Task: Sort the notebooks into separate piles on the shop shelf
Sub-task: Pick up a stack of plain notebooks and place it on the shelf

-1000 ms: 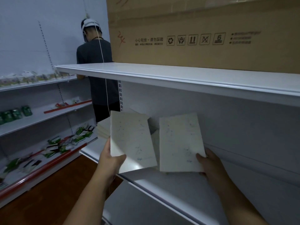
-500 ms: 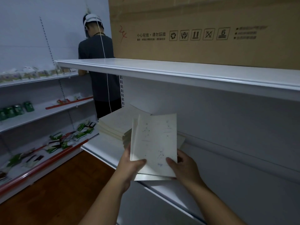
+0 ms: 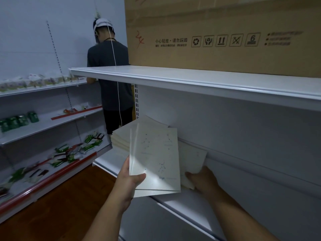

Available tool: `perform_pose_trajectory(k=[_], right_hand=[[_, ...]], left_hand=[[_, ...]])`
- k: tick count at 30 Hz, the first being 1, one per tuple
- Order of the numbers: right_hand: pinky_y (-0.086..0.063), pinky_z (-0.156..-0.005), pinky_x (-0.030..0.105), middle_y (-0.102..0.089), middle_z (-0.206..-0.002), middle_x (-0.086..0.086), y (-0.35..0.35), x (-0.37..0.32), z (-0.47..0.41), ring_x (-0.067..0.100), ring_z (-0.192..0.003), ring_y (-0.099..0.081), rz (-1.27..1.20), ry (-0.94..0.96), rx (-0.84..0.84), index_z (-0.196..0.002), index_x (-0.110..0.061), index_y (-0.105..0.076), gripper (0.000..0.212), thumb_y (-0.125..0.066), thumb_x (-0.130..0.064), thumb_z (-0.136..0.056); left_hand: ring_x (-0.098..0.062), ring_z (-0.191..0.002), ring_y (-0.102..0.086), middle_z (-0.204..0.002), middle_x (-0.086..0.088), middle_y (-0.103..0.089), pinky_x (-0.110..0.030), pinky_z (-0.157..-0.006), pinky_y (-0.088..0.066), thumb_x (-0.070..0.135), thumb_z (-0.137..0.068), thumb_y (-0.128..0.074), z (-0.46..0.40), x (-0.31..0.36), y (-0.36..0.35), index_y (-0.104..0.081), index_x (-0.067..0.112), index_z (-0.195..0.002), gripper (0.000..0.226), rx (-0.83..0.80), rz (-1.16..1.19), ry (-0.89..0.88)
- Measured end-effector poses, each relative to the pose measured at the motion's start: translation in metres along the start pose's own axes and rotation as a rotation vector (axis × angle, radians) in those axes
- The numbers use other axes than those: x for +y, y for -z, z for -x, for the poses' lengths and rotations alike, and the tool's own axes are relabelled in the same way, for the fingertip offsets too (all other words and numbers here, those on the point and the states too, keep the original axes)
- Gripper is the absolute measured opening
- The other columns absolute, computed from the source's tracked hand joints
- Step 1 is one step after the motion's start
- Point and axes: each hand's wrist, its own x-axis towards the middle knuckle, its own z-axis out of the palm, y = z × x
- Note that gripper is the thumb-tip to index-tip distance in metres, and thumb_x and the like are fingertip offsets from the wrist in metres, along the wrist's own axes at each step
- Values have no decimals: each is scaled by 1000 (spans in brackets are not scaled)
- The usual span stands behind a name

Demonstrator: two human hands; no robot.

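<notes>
- Head view: the left hand (image 3: 129, 182) grips a few notebooks (image 3: 156, 160) upright by their lower left edge, thumb across the front cover, just above the near lip of the shelf (image 3: 173, 204).
- The right hand (image 3: 202, 180) pinches another notebook (image 3: 192, 160) lying on the shelf; the held ones hide most of it.
- A stack (image 3: 123, 136) of notebooks sits further left on the same shelf.
- An upper shelf (image 3: 191, 80) overhangs, carrying a large carton (image 3: 225, 32).
- Far left, a person (image 3: 111, 77) faces away at side shelves (image 3: 43, 122) with green packets (image 3: 19, 120).
</notes>
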Motion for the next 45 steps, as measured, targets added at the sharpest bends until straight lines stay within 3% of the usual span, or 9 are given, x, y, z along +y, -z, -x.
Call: perform_pose_trajectory(k=[4, 8, 14, 20, 24, 27, 34, 41, 45], right_hand=[[-45, -71, 24, -64, -110, 13, 21, 11, 4, 22, -87, -60, -143, -22, 16, -110, -4, -62, 34, -70, -14, -79], [-52, -74, 37, -63, -107, 16, 50, 18, 13, 28, -86, -61, -560, 70, 87, -111, -7, -57, 32, -58, 6, -82], [-46, -62, 30, -66, -96, 5, 105, 22, 37, 23, -77, -61, -933, 150, 35, -101, -22, -58, 28, -48, 2, -91], [-51, -60, 28, -70, -98, 6, 83, 28, 53, 19, -77, -68, -893, 178, -9, -105, -18, -59, 26, -50, 1, -90], [-53, -82, 33, -68, -109, 4, 63, 24, 60, 15, -93, -66, -678, 193, 124, -107, -21, -59, 25, -54, -3, -91], [-52, -92, 40, -70, -111, -2, 69, 28, 68, 18, -102, -66, -666, 147, 84, -113, -25, -62, 29, -52, -7, -93], [-56, -80, 35, -73, -105, -2, 117, 58, 87, 16, -95, -69, -634, 97, 163, -105, -31, -67, 45, -45, 6, -90], [-51, -93, 44, -69, -112, 4, 194, 105, 113, 23, -103, -64, -641, 10, 300, -113, -24, -64, 44, -41, 5, -90], [-50, -91, 39, -67, -102, 4, 258, 136, 133, 25, -96, -63, -647, -6, 343, -114, -21, -61, 46, -38, 9, -88]], left_hand=[[-28, -102, -66, -112, -2, -69, -51, -86, -55, -14, -85, -54, -5, -4, 3, -47, 37, -131, 70, -13, 8, 7], [-30, -108, -63, -117, -1, -67, -54, -93, -50, -11, -85, -56, -10, -10, 1, -45, 40, -133, 70, -50, -7, 9], [-19, -106, -58, -114, 2, -62, -36, -91, -48, -13, -81, -60, -14, -2, -16, -40, 35, -133, 73, -55, -29, -60], [-13, -103, -61, -115, 2, -65, -24, -79, -51, 1, -84, -65, -9, -8, -60, -49, 29, -130, 56, -197, 40, -68], [-16, -102, -66, -115, -1, -69, -27, -83, -55, 3, -77, -71, -4, -18, -90, -51, 26, -130, 61, -311, 120, -21], [-19, -105, -66, -117, -3, -68, -31, -85, -55, -4, -76, -69, -2, -23, -104, -49, 24, -132, 66, -406, 122, 7], [-35, -111, -62, -122, -12, -65, -54, -96, -48, 0, -72, -73, 10, -33, -150, -47, 23, -132, 70, -675, 256, 257], [-26, -109, -62, -124, -6, -62, -43, -90, -52, 17, -89, -61, 49, -30, -242, -41, 23, -135, 50, -721, 119, 252], [-23, -107, -62, -121, -5, -63, -38, -87, -53, 15, -93, -57, 91, -43, -306, -42, 19, -134, 44, -737, 88, 275]])
